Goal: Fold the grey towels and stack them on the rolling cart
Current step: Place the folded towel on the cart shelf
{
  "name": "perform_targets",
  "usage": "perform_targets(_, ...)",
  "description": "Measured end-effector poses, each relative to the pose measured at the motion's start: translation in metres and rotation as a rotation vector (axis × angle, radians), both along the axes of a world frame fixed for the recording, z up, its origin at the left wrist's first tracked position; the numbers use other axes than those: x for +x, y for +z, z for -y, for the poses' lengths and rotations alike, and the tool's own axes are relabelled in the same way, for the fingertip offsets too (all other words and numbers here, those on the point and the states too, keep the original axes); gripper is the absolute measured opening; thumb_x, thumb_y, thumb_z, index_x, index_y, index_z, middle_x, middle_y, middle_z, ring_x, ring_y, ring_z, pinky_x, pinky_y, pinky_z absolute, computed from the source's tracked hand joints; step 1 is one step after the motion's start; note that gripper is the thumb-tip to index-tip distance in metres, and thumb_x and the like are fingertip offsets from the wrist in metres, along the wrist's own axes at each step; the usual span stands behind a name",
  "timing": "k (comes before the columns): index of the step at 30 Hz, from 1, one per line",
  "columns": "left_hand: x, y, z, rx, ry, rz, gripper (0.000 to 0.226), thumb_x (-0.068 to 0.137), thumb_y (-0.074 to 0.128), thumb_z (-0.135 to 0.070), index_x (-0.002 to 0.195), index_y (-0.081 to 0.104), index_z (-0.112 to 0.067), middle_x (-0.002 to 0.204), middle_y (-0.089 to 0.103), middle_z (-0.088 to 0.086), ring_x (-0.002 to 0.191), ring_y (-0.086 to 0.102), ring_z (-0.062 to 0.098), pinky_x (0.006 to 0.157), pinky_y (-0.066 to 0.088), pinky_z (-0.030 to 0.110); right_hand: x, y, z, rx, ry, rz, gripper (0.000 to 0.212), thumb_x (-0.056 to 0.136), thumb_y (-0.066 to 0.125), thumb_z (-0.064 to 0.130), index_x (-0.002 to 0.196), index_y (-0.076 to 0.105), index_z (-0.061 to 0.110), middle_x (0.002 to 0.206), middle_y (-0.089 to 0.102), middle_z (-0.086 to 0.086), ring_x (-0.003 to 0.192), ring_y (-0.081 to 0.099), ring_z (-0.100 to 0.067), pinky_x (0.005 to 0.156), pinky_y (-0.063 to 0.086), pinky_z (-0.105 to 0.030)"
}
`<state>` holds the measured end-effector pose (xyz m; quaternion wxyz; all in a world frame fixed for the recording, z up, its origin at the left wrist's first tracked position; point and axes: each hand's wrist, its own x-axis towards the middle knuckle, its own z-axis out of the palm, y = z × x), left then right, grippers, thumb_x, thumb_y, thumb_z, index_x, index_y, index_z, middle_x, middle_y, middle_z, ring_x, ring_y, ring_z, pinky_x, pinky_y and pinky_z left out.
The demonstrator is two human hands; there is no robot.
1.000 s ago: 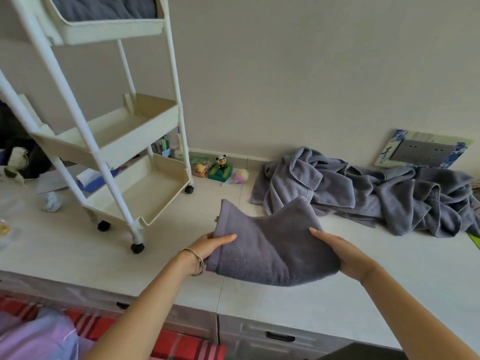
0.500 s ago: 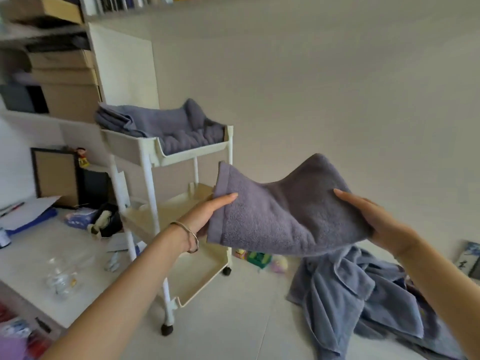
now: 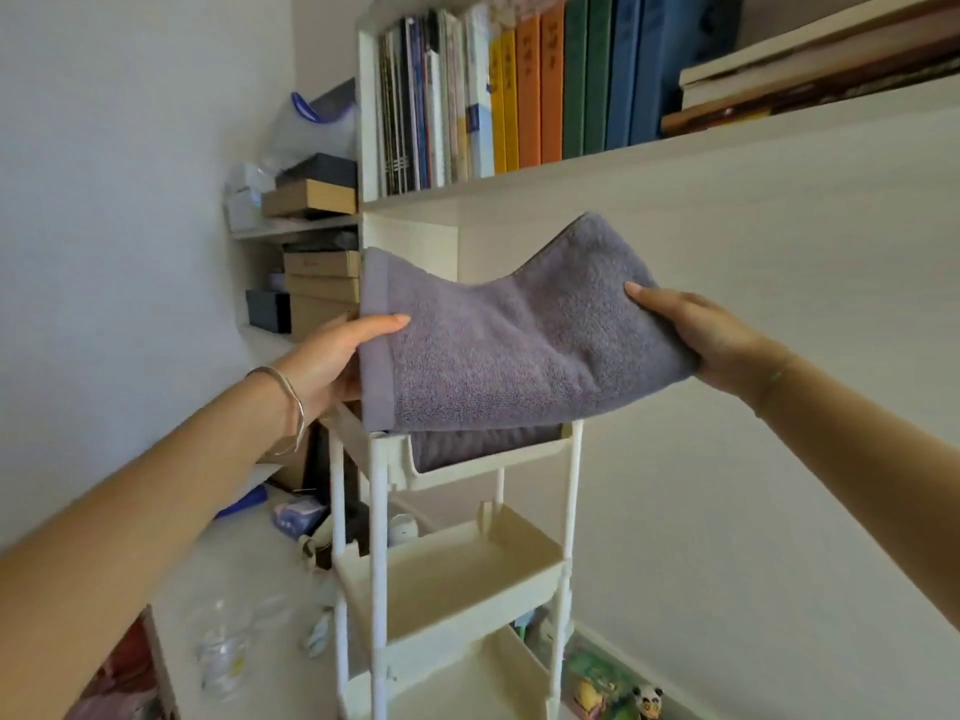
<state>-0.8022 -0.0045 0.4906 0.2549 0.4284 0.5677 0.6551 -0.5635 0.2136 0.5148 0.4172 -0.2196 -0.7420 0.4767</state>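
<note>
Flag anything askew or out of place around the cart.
The folded towel sags in the middle between the left hand and right hand; crumpled clear plastic lies loose on the counter beside the rolling cart.

L wrist: wearing 1 thin silver bangle (image 3: 289, 407), slightly wavy.
Forearms: 2 showing, both going bare.
L hand (image 3: 332, 356): thumbnail looking longish, rounded.
R wrist: blurry, can't tell.

1 head-worn camera faces forward, close to the rolling cart (image 3: 447, 610) at 6 o'clock, books (image 3: 524, 90) at 12 o'clock.
</note>
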Motion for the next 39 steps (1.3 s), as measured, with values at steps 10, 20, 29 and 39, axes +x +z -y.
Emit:
perform_targets(10, -0.047, -0.017, -0.027, -0.231, 0.182, 0.091, 0.035, 0.087, 0.063, -0.012, 0.120, 0.051, -0.008, 0.095, 0.063, 0.008, 0.083, 0.062, 0.021, 0.066, 0.053, 0.036, -0.096, -0.031, -0.078, 0.076, 0.055, 0.246, 0.035, 0.089, 0.059, 0.041, 0.109, 0.067, 0.014, 0.106, 0.067, -0.004, 0.096, 0.064, -0.022, 0.085, 0.052, -0.034)
perform_targets(20, -0.061, -0.030, -0.038, -0.052, 0.418, -0.175, 0.069, 0.084, 0.067, -0.010, 0.141, 0.031, -0.024, 0.102, 0.064, 0.005, 0.083, 0.062, 0.016, 0.058, 0.051, 0.029, -0.117, -0.052, -0.090, 0.124, -0.046, 0.038, 0.032, 0.085, 0.067, 0.033, 0.110, 0.066, 0.013, 0.103, 0.070, -0.006, 0.090, 0.065, -0.020, 0.071, 0.050, -0.022)
perform_targets(29, -0.022, -0.006, -0.042, -0.118, 0.630, -1.194, 0.053, 0.094, 0.044, -0.043, 0.144, 0.030, -0.030, 0.146, 0.038, -0.005, 0.135, 0.031, 0.017, 0.110, 0.028, 0.035, -0.115, -0.047, -0.065, 0.768, -0.344, 0.106, 0.028, 0.094, 0.051, 0.036, 0.110, 0.066, 0.020, 0.113, 0.064, 0.001, 0.102, 0.058, -0.020, 0.089, 0.045, -0.031)
perform_targets(39, -0.019, -0.038, -0.089, -0.630, 0.429, -1.478, 0.061, 0.094, 0.015, -0.059, 0.118, 0.060, -0.026, 0.112, 0.066, 0.002, 0.099, 0.059, 0.023, 0.080, 0.044, 0.033, -0.106, -0.089, -0.043, 0.907, -0.267, 0.467, 0.043, 0.100, 0.033, 0.039, 0.089, 0.069, 0.018, 0.091, 0.070, -0.002, 0.077, 0.055, -0.017, 0.079, 0.041, -0.024)
